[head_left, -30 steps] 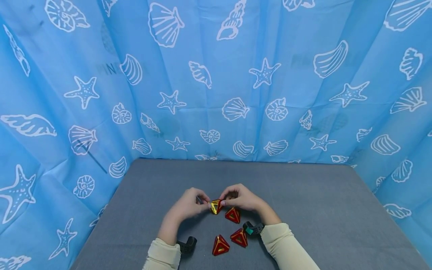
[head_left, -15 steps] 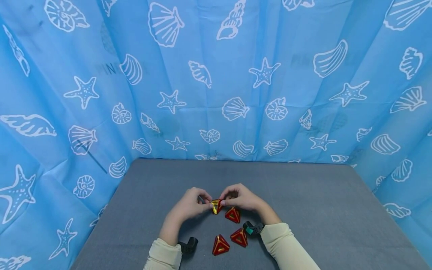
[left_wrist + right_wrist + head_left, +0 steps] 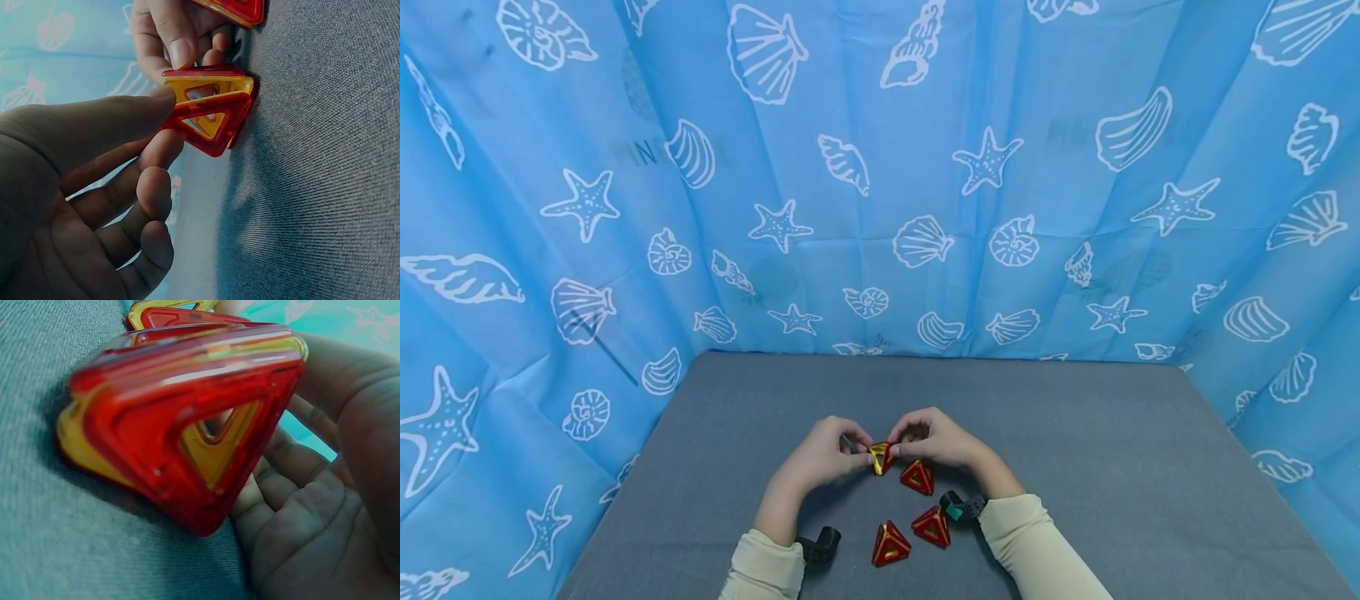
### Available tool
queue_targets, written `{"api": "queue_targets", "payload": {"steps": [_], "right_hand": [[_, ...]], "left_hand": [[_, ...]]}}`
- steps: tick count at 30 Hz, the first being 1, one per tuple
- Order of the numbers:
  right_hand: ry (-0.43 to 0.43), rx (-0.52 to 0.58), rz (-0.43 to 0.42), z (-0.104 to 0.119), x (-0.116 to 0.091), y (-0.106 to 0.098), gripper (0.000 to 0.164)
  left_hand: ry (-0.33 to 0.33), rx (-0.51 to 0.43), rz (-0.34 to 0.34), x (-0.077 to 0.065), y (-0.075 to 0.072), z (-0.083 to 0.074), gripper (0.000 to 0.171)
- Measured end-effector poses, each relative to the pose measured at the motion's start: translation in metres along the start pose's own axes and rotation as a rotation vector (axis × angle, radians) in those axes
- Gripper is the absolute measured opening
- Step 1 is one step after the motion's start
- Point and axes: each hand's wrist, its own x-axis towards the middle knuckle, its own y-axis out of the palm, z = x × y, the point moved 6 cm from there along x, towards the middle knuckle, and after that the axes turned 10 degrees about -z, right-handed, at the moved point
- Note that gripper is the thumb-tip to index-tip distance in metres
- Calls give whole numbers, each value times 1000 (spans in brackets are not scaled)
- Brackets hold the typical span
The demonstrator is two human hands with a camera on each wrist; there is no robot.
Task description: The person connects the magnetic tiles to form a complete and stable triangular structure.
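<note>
Both hands hold one small pyramid [image 3: 877, 451] of red and yellow see-through triangular tiles, close over the table. My left hand [image 3: 822, 454] pinches its left side, thumb on one face and fingertips beneath, as the left wrist view shows on the pyramid [image 3: 234, 107]. From the right, my right hand [image 3: 942, 440] grips the opposite side with thumb and fingers. Just below that hand sits a second pyramid [image 3: 917, 477], mostly red. This second pyramid [image 3: 140, 428] fills the front of the right wrist view and partly hides the held one.
Two more red pyramids stand nearer the body, one pyramid [image 3: 932, 528] by the right wrist camera [image 3: 962, 507], the other pyramid [image 3: 891, 546] between the forearms. A grey cloth covers the table [image 3: 1075, 467]. Behind hangs a blue curtain [image 3: 865, 225] with white shells.
My left hand has shifted very slightly right, and the held pyramid has moved a touch with it. The right hand and the other pyramids look unmoved.
</note>
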Motion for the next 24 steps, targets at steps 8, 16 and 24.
{"api": "queue_targets", "payload": {"steps": [8,16,24], "right_hand": [[9,4,-3,0,0,0,13],[3,27,-3,1,-1,1,14],[6,29,-5,0,-1,-1,14]], "left_hand": [[2,6,0,1,2,0,6],[-1,-7,3,0,2,0,5],[7,-13,3,1,3,1,8]]}}
